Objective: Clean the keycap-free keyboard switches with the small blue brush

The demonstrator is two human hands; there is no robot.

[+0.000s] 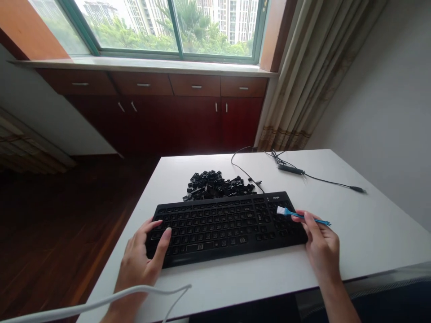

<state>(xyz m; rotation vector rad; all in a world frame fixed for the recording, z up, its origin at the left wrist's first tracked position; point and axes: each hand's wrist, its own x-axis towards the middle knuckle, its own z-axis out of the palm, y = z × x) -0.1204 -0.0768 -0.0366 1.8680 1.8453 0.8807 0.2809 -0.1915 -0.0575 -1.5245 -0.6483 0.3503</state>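
Observation:
A black keyboard (215,229) with its keycaps off lies flat on the white table, slightly turned. My left hand (143,251) grips its left end, with the thumb and a fingertip on top and the other fingers along the side. Between the thumb and fingers of my right hand (321,242) is a small brush (292,212) with a blue handle and white bristles. The bristles are over the number pad at the right end; whether they touch it I cannot tell. Behind the keyboard lies a heap of loose black keycaps (212,185).
The keyboard's cable (244,172) runs to the table's far edge. A coiled black cord with a USB plug (357,189) lies at the back right of the white table (357,229). A white cable (101,303) crosses the lower left, in front of my left forearm.

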